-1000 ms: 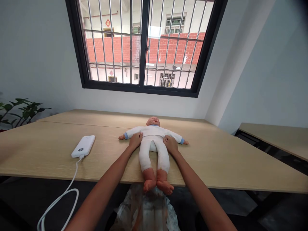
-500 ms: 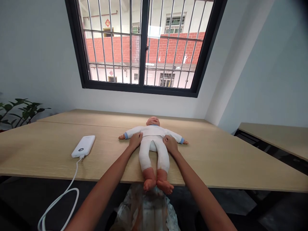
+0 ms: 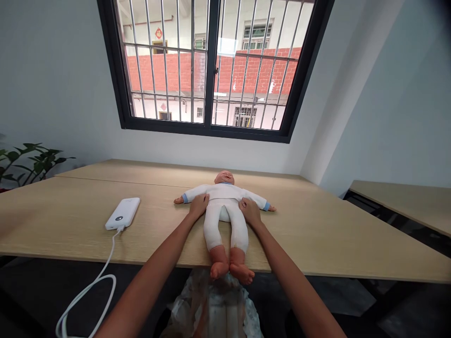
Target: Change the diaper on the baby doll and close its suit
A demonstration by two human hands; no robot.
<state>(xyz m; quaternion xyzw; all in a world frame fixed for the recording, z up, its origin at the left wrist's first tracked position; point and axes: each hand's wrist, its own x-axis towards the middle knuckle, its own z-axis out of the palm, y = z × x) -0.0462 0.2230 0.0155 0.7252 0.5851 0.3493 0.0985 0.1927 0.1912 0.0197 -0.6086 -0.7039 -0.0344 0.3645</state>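
A baby doll (image 3: 223, 191) in a white long-sleeved top with blue cuffs and white trousers (image 3: 212, 225) lies on its back, arms spread wide. Its head points toward the window, and its bare feet jut over the table's near edge. At the left side of the doll's waist, my left hand (image 3: 199, 205) is closed on the clothes by the hem of the top. My right hand (image 3: 250, 210) is closed in the same way at the opposite side. Whether top or trousers are pinched, I cannot tell, as the fingertips are partly hidden.
On the wooden table (image 3: 310, 234), a white power bank (image 3: 123, 213) lies to the left, with a white cable (image 3: 112, 253) hanging over the near edge. A plant (image 3: 33, 159) stands at far left. Behind the table is a barred window (image 3: 207, 126); another table (image 3: 405, 202) is at right.
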